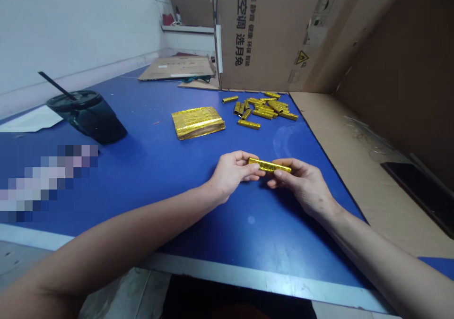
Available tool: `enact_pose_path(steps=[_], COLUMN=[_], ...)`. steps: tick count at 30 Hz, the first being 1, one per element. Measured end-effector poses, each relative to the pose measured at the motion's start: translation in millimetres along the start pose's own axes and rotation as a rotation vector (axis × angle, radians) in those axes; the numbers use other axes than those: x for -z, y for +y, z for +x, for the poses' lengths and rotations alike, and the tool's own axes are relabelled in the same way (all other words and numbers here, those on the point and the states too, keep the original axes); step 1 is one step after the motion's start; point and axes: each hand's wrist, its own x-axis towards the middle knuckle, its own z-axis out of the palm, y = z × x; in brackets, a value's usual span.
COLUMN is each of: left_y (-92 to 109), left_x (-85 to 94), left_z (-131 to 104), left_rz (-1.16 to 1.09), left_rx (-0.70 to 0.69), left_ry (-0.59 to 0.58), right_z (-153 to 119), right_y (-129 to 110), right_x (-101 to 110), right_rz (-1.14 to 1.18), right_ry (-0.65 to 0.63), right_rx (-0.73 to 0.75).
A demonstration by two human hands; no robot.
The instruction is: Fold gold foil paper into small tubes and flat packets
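Between my two hands is a narrow gold foil tube [267, 166], held lengthwise just above the blue table [156, 168]. My left hand [236, 170] pinches its left end between thumb and fingers. The right end is gripped by my right hand [301, 179], thumb on the near side. Beyond my hands lies a flat stack of gold foil sheets [197, 122]. To the right of that stack, a loose pile of similar gold foil tubes [264, 110] is scattered near the cardboard box.
A large cardboard box [269, 35] stands at the back right. Flattened cardboard [177, 68] lies at the back. A dark tumbler with a straw [92, 118] is at the left, beside a pixelated patch. On the right, a black flat object [418, 193] rests on cardboard.
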Motion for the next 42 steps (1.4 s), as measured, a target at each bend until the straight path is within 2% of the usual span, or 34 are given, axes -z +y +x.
enact_pose_path(steps=[9,18,27,30,34,36,42], left_y=[0,2,-1,-3,-4,-5,-6], left_x=[2.5,-0.1,5.1,6.5,5.6,4.4,3.0], left_z=[0,0,4,6,7,7,8], left_rz=[0.009,-0.013,-0.030,-0.033,-0.018,-0.017,-0.009], left_rx=[-0.013,0.029,0.018,0.021,0.030,0.030,0.028], left_ry=[-0.019,0.035,0.058,0.052,0.071,0.070,0.078], right_z=[-1,0,4,7,15,23,77], right_y=[-3,-2,0,-2,-4,-5,-11], right_x=[-1,-2,1,4,15,23,42], right_rz=[-0.014,-0.036,-0.037,-0.061,-0.147,-0.234,-0.395], right_ry=[-0.016,0.021,0.065,0.132,0.341,0.410,0.474], right_rx=[-0.026,-0.023,-0.039,-0.026,0.083,0.084,-0.024])
